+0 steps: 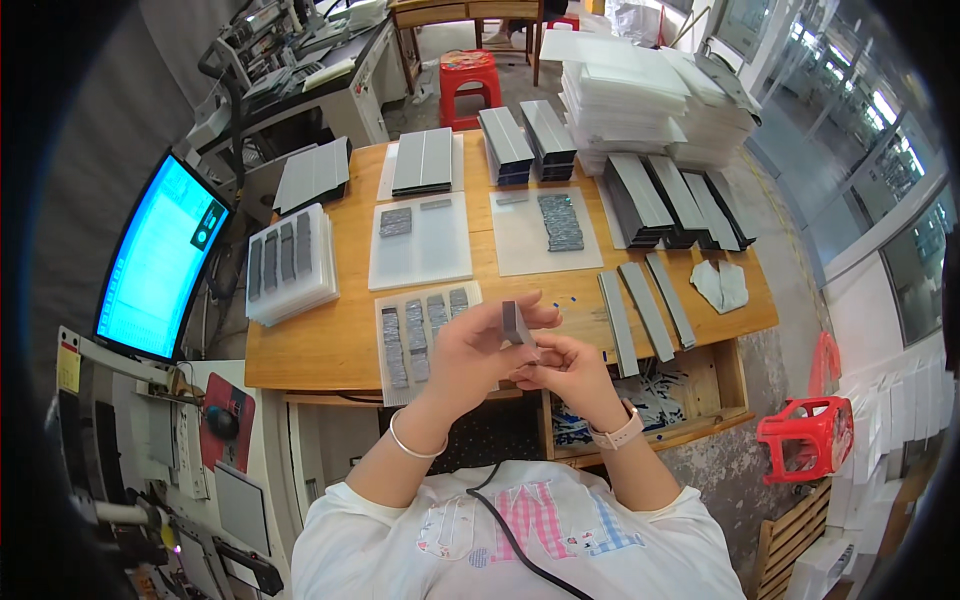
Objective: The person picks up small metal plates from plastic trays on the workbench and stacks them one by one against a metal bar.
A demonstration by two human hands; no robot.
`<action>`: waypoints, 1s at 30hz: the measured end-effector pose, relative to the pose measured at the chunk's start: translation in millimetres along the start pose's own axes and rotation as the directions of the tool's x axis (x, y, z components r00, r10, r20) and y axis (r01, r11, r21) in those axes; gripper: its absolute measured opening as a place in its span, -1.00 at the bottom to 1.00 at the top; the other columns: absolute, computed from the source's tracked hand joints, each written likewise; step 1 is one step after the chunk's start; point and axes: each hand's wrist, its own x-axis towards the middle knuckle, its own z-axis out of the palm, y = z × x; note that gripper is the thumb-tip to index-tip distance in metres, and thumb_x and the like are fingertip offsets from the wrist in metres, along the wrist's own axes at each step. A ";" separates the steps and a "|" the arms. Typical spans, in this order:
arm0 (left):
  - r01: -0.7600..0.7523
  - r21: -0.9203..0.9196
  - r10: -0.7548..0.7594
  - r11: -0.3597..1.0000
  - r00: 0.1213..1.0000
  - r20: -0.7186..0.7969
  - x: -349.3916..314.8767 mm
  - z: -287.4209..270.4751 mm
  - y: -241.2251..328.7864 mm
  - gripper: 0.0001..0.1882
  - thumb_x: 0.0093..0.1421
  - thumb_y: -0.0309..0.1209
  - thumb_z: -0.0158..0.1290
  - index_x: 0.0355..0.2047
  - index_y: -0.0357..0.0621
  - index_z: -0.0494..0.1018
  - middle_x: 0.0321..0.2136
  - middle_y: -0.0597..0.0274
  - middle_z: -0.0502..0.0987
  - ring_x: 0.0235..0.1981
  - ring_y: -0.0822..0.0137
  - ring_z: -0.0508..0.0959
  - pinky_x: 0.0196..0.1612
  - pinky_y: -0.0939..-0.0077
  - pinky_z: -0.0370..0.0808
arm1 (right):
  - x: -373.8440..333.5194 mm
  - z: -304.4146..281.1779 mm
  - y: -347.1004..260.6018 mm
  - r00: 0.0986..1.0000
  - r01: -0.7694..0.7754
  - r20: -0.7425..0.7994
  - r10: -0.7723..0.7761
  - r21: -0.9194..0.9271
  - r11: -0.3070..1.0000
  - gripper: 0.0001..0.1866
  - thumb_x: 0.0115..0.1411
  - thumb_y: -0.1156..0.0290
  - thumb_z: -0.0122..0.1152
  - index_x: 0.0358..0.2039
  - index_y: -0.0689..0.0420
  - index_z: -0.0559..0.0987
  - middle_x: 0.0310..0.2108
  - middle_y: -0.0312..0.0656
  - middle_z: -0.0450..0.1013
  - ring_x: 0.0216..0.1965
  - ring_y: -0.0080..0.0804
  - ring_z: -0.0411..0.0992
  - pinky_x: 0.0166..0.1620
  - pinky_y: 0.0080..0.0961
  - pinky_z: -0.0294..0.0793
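Note:
My left hand grips a small flat grey strip between thumb and fingers, holding it up above the front edge of the wooden table. The fingers of my right hand are pinched together at the strip's lower end; what exactly they hold there is hidden. Beneath my left wrist lies a white sheet bearing rows of dark grey pieces. Three long grey bars lie side by side to the right of my hands. Below my right hand, an open drawer contains blue and white scraps.
The wooden table also carries translucent sheets with small grey pieces, stacked grey bars, and a tall pile of white sheets. A monitor stands at left. Red stools stand behind and at right.

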 end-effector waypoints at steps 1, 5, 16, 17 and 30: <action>-0.008 0.015 0.009 1.000 1.000 -0.007 1.7 2.0 0.8 -0.47 -0.03 -0.71 0.05 0.00 -0.35 0.24 -0.17 -0.03 0.45 -0.09 0.07 0.45 -0.02 0.26 0.42 | -0.6 0.9 -2.0 1.000 0.007 0.019 -0.007 0.002 1.000 -0.60 0.05 0.64 0.09 -0.04 0.29 0.35 -0.29 -0.13 0.47 -0.28 -0.45 0.48 -0.23 -0.59 0.51; 0.011 0.041 -0.012 0.999 1.000 0.011 6.2 2.6 4.1 -0.52 -0.03 -0.73 0.03 -0.04 -0.36 0.27 -0.18 -0.02 0.46 -0.09 0.09 0.46 -0.04 0.27 0.45 | -2.5 1.9 -6.1 0.999 0.020 0.044 -0.021 0.015 1.000 -0.56 0.05 0.65 0.09 -0.01 0.27 0.31 -0.28 -0.13 0.46 -0.27 -0.44 0.48 -0.23 -0.59 0.51; 0.133 0.032 -0.132 0.991 0.991 -0.009 12.8 0.5 19.0 -0.58 -0.03 -0.72 0.04 -0.10 -0.33 0.31 -0.19 0.05 0.46 -0.10 0.27 0.46 -0.05 0.45 0.44 | -0.5 0.5 -13.1 0.996 0.001 0.086 -0.005 0.047 0.999 -0.56 0.06 0.65 0.08 0.00 0.30 0.29 -0.28 -0.11 0.45 -0.26 -0.40 0.47 -0.21 -0.57 0.51; 0.127 0.060 -0.127 0.990 0.992 -0.018 12.4 0.6 20.3 -0.57 -0.03 -0.72 0.05 -0.10 -0.33 0.31 -0.19 0.06 0.46 -0.10 0.27 0.46 -0.05 0.45 0.43 | 0.5 0.2 -12.2 0.996 -0.002 0.093 -0.002 0.042 0.999 -0.57 0.07 0.64 0.08 -0.01 0.30 0.30 -0.28 -0.11 0.45 -0.26 -0.41 0.47 -0.21 -0.57 0.51; 0.036 0.100 -0.038 0.994 0.999 0.011 2.3 -8.7 25.1 -0.47 -0.06 -0.69 0.10 -0.02 -0.28 0.26 -0.15 0.07 0.44 -0.07 0.28 0.44 -0.02 0.47 0.40 | 2.1 14.6 -11.5 0.991 0.080 0.111 -0.077 -0.025 0.996 -0.65 0.09 0.62 0.06 -0.08 0.37 0.35 -0.30 -0.15 0.45 -0.26 -0.44 0.47 -0.18 -0.59 0.51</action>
